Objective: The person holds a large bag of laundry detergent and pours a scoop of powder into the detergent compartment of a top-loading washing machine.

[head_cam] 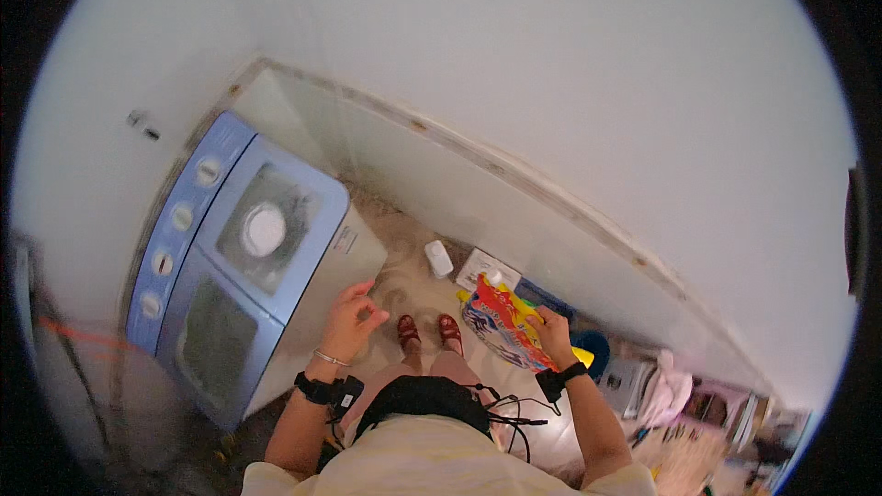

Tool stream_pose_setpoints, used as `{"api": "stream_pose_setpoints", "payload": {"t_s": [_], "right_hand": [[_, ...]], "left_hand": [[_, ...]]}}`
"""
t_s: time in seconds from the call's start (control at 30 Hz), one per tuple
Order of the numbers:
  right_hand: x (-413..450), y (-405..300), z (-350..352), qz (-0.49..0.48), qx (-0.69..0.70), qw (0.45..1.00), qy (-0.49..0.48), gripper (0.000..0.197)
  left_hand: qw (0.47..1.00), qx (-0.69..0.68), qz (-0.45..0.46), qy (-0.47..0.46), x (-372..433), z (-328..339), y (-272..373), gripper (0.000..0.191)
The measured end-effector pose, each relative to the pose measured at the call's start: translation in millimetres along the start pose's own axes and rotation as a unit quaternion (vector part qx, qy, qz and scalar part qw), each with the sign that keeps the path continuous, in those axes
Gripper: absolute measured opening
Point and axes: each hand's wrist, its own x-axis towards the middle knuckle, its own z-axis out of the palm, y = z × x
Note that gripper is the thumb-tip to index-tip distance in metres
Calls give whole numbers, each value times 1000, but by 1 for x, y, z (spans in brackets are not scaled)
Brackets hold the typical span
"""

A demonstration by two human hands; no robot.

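Observation:
My right hand (pixel 553 336) grips the edge of a printed plastic bag (pixel 501 322), red, yellow and blue with writing on it. A round white thing (pixel 493 277) shows at the bag's upper edge; whether it belongs to the bag I cannot tell. Nothing is in my left hand (pixel 353 322), whose fingers are loosely curled with thumb and forefinger apart. That hand is nearest the front side of a blue and white twin-tub washing machine (pixel 298 205), apart from its edge. Both machine lids look closed, and a round white disc (pixel 264 229) is on the farther lid.
On the floor beyond my feet are a small white container (pixel 438 259) and a white box (pixel 475 269). A ledge (pixel 496 169) runs along the wall. At right stand a dark blue bucket-like object (pixel 591 351), pink cloth (pixel 667 386) and cluttered shelves. Cables (pixel 520 420) hang at my waist.

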Motion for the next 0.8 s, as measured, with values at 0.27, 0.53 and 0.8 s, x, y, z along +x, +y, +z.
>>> {"api": "stream_pose_setpoints", "payload": {"t_s": [0.27,0.53,0.8], "right_hand": [[20,49,43,-38,2,999,-34,25],[29,164,72,31,-200,979,-22,13],[38,158,54,62,-71,994,-55,21]], "left_hand": [[984,-46,-125,118,-151,-56,10,39],[981,-14,-138,135,-209,-50,41,44],[974,28,-173,145,-249,-41,63,45]]}}
